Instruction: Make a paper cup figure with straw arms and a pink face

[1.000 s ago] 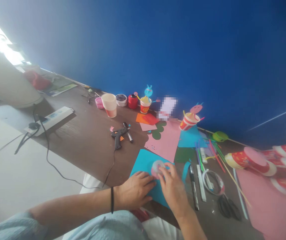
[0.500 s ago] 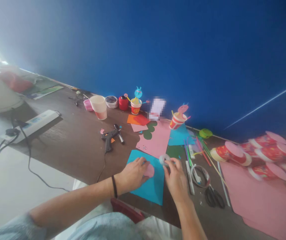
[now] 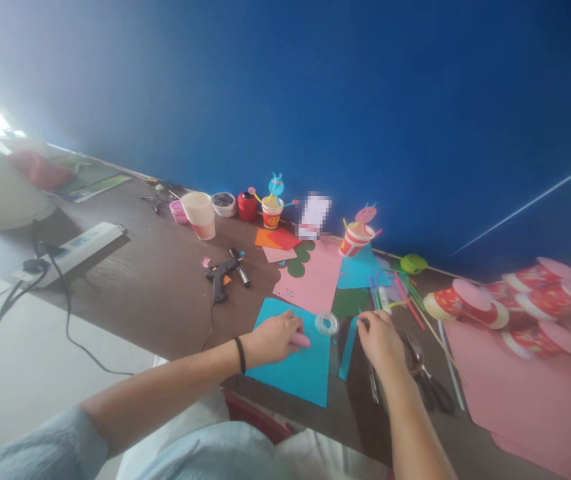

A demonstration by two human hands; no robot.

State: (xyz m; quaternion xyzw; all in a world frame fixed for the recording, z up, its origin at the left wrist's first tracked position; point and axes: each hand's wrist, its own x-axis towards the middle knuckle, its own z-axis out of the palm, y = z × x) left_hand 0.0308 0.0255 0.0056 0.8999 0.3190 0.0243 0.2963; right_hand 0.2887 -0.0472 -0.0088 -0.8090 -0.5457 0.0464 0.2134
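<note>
My left hand (image 3: 278,337) is closed around a small pink paper piece (image 3: 300,340) over the blue paper sheet (image 3: 290,380). A roll of clear tape (image 3: 326,324) lies at the sheet's upper right corner, apart from both hands. To the right of the sheet, my right hand (image 3: 379,337) pinches the top end of a narrow blue paper strip (image 3: 348,353), which slants down over the brown table. Behind that hand a brown tape roll (image 3: 412,352) and black scissors (image 3: 434,390) are partly covered.
A glue gun (image 3: 220,275) rests left of the sheet, its cord trailing forward. Stacked paper cups (image 3: 200,217) and two decorated cups (image 3: 272,213) stand along the blue wall. Red cups with pink discs (image 3: 540,303) lie at right, beside pink paper (image 3: 530,387). A power strip (image 3: 75,250) sits at left.
My right hand has let go of the clear tape roll, moved right and picked up the blue strip. The pink piece in my left hand has tilted to a narrower view.
</note>
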